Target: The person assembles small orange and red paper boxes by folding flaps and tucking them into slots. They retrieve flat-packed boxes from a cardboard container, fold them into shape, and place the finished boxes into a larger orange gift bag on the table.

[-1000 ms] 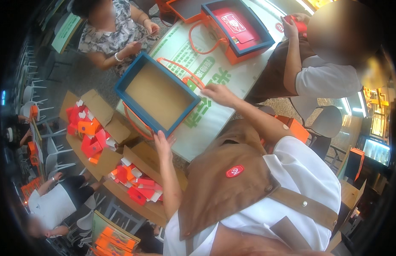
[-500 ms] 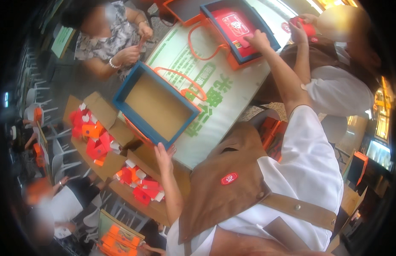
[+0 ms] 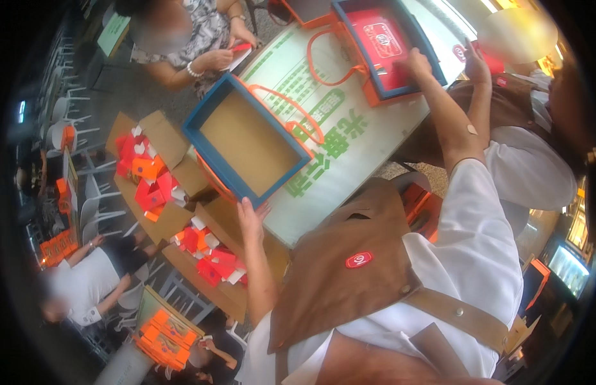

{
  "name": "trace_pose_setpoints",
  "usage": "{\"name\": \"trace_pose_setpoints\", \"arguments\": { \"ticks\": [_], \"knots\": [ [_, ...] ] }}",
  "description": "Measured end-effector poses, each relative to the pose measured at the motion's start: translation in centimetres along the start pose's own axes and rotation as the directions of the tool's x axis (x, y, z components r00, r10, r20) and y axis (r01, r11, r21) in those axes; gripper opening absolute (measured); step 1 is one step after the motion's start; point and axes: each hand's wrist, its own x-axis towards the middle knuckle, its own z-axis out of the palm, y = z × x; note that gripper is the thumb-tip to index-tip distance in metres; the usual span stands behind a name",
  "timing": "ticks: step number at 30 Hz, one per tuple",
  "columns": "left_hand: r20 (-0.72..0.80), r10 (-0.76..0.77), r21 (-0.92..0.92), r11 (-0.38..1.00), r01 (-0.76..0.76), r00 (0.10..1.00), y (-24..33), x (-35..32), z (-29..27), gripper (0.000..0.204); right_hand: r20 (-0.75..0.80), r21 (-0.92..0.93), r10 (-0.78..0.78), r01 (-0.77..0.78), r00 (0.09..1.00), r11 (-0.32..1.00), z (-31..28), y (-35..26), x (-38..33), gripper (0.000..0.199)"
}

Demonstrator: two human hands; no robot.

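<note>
Left hand (image 3: 251, 215) lies flat, fingers spread, against the near corner of an empty blue box (image 3: 246, 146) with a tan cardboard inside; it grips nothing. Right hand (image 3: 418, 64) is stretched far out to a 2nd blue box (image 3: 384, 48) and rests on the red packet (image 3: 378, 45) inside it; cannot tell if the fingers pinch the packet or just press on it. Both boxes have orange rope handles (image 3: 323, 61) and sit well apart on a white table (image 3: 368, 138) with big green lettering.

Between the 2 boxes the tabletop is bare. A brown apron (image 3: 346, 276) hides the near table edge. A 2nd person's hand (image 3: 475, 61) reaches in just beside the right hand, holding something red. Across the table another seated person (image 3: 189, 32) holds a red item.

Left of the table, open cardboard cartons (image 3: 160, 167) hold loose red and orange packets (image 3: 144, 176); a 2nd pile (image 3: 214, 253) sits lower. Farther left: white chairs (image 3: 99, 205), a person in white (image 3: 79, 289), orange boxes (image 3: 166, 333) on a low stand.
</note>
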Motion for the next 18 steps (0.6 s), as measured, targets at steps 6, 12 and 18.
{"name": "trace_pose_setpoints", "arguments": {
  "ticks": [6,12,18],
  "knots": [
    [-0.012,0.024,0.068,0.997,-0.023,1.000,0.6,0.1,1.0,0.055,-0.031,0.060,0.032,-0.030,0.999,0.998,-0.6,-0.5,-0.8,0.063],
    [0.010,0.003,0.081,0.997,-0.004,1.000,0.7,0.5,0.8,0.057,-0.067,0.008,-0.034,0.035,0.997,0.999,-0.7,-1.0,-1.6,0.045],
    [0.026,-0.007,0.078,0.997,0.005,1.000,0.5,0.8,0.7,0.065,-0.125,0.080,-0.138,0.149,0.983,0.986,-0.7,-0.4,-1.1,0.049]
  ]
}}
